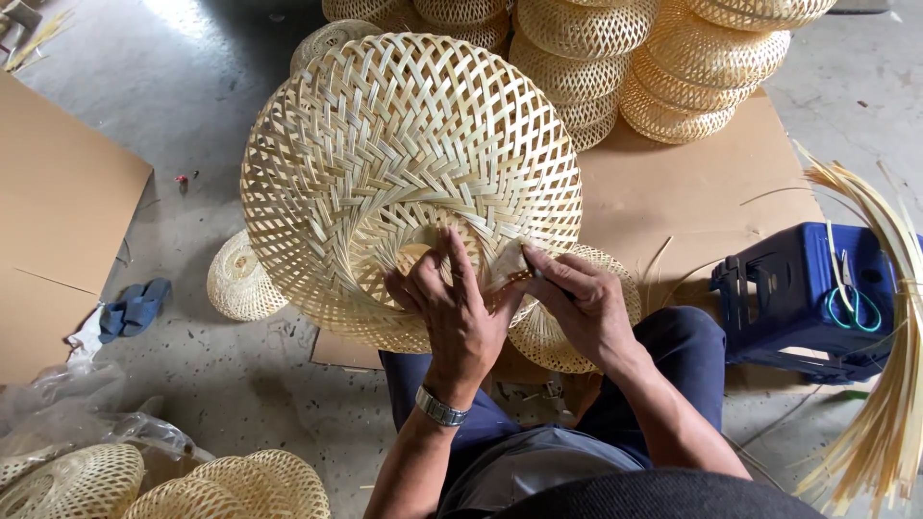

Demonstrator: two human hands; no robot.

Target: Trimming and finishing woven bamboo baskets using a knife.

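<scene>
head | both hands [519, 303] grip woven basket [409, 183] | opening faces camera

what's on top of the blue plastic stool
A pair of green-handled scissors lies on the blue plastic stool, with long bamboo strips draped over its right side. That side of the seat is covered.

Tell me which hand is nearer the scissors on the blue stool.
Right. The right hand grips the basket rim on the side toward the scissors; the left hand lies farther away.
</scene>
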